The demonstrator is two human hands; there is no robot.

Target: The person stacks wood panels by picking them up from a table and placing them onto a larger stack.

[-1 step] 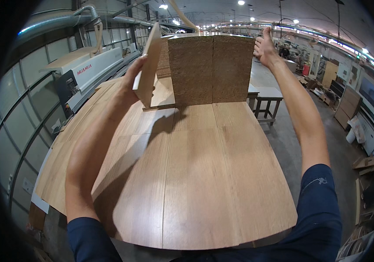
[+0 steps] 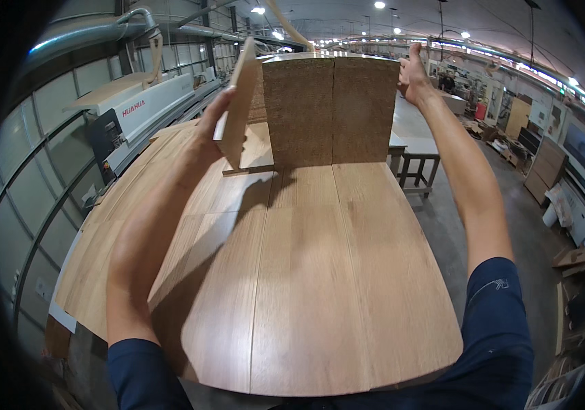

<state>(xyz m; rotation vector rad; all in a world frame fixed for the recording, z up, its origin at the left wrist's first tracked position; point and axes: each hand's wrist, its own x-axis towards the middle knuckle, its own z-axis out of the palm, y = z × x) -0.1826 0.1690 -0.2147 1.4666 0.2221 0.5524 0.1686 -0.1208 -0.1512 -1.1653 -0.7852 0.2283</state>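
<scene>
My left hand grips a thin wood-grain panel by its edges, fingers wrapped round its far side. The panel is held on edge and leans a little, just left of a tall block of stacked boards. This stack stands in two columns at the far end of a wood-grain work surface. My right hand is at the stack's upper right side, thumb raised and fingers extended against it. Nothing shows in that hand, though its fingertips are partly hidden.
More wood-grain boards lie on the left, beside a long white machine. A dark-legged table stands beyond the stack on the right. Panels and scraps lean or lie along the far right. A silver duct runs overhead.
The panel in my left hand has shifted very slightly right, toward the stack. My right hand keeps its place at the stack's side.
</scene>
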